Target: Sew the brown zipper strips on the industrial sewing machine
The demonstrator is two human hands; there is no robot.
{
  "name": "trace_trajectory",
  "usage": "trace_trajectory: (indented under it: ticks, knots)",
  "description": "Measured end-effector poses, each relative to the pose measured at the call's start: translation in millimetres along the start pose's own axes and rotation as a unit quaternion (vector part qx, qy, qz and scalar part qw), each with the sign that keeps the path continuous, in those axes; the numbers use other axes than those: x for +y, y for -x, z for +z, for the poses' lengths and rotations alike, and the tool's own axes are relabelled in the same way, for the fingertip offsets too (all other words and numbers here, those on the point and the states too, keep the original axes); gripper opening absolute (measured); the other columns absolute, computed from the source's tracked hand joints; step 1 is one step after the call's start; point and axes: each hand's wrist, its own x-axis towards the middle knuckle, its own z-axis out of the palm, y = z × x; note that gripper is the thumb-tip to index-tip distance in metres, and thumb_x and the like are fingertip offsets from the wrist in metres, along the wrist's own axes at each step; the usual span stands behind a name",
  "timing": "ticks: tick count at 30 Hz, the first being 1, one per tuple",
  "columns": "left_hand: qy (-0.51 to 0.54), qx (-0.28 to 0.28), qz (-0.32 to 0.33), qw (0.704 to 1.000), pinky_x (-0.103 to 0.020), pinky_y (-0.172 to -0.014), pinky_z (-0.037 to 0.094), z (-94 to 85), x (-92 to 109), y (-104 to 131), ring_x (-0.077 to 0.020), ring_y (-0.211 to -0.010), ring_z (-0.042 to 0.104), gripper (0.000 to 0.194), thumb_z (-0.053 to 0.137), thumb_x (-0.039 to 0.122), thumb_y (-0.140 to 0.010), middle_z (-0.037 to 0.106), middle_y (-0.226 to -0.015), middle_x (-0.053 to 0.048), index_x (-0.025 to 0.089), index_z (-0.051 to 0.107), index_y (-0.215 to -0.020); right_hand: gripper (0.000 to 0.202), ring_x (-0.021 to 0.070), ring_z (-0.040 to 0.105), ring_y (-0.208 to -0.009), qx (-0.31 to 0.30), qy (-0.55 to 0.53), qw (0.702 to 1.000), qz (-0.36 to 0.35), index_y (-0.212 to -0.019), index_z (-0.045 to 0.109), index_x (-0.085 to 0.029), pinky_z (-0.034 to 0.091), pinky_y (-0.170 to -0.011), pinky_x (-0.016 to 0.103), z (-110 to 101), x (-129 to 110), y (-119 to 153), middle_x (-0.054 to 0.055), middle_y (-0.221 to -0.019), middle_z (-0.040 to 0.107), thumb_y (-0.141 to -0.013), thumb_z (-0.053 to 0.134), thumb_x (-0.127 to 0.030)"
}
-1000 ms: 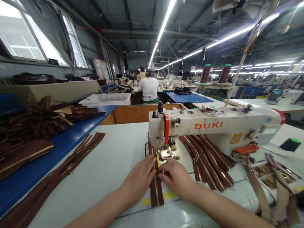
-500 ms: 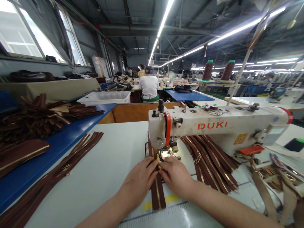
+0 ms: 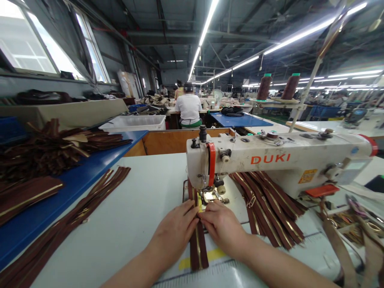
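A brown zipper strip (image 3: 198,250) with gold teeth runs under the head of the white sewing machine (image 3: 240,160) and hangs toward me along the table. My left hand (image 3: 177,224) is closed on its left edge, just in front of the presser foot. Close beside it, my right hand (image 3: 223,226) pinches the strip's right edge, fingertips almost touching the left ones. The exact grip under the fingertips is hidden. More brown zipper strips (image 3: 270,208) lie fanned out right of the needle area.
Long zipper strips (image 3: 69,216) lie on the left of the table. A blue surface (image 3: 99,160) beyond holds a brown pile (image 3: 45,148). On the right sits a tray of metal parts (image 3: 351,228). A person in white (image 3: 189,108) sits ahead.
Both hands and the strip's near end have shifted slightly toward me. The hands still hold the strip. The view has moved a little.
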Motion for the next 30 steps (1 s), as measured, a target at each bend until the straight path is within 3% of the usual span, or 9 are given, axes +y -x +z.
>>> trace_trajectory:
  ticks: [11,24,30]
  knots:
    - [-0.006,0.001,0.002,1.0,-0.038,-0.094,0.05,-2.2,4,0,-0.0211,-0.109,0.059,0.03,0.038,0.024,-0.094,0.063,-0.119,-0.009,0.018,0.059,-0.115,0.017,0.0167,0.051,-0.081,0.012,-0.034,0.999,0.009,-0.087,0.065,-0.019,0.04,-0.073,0.026,1,6,6,0.003,-0.082,0.06,-0.09,0.049,-0.015]
    - [0.018,-0.019,0.002,1.0,-0.036,-0.097,0.048,-1.8,3,1,-0.0198,-0.115,0.056,0.029,0.04,0.021,-0.094,0.06,-0.124,-0.008,0.02,0.058,-0.117,0.013,0.0199,0.051,-0.083,-0.038,0.119,0.991,-0.044,-0.088,0.063,-0.016,0.042,-0.075,0.03,-1,-4,2,0.005,-0.084,0.061,-0.09,0.05,-0.018]
    - [-0.003,-0.035,0.013,0.999,-0.039,-0.095,0.049,-4.8,2,-2,-0.022,-0.114,0.056,0.029,0.042,0.018,-0.092,0.06,-0.123,-0.011,0.016,0.059,-0.115,0.015,0.0184,0.051,-0.081,-0.029,0.068,0.996,-0.04,-0.084,0.065,-0.017,0.042,-0.074,0.028,-11,1,4,0.004,-0.081,0.061,-0.089,0.051,-0.017]
